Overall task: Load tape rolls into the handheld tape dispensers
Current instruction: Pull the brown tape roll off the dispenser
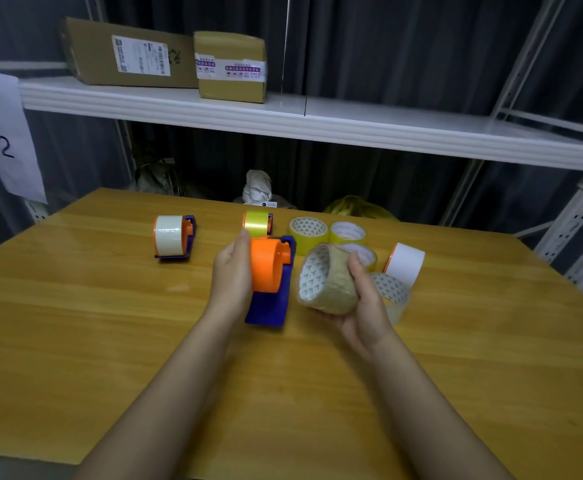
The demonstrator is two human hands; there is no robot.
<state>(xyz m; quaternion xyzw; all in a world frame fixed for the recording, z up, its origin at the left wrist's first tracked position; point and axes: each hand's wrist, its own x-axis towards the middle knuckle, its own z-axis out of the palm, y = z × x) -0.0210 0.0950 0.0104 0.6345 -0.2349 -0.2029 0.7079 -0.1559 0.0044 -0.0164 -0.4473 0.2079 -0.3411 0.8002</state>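
Two hands work mid-table [75,306]. Our left hand [231,275] grips the empty dispenser [269,282]; beside it, our right hand [363,296] curls around a tape roll [328,282].

two cardboard boxes [165,57] sit side by side on a white shelf [352,123] above the wooden table [75,323].

Single head-worn view, aimed forward and down over a wooden table [75,306], hands seen close, shelf [352,123] framed behind, wide-angle bending noted.
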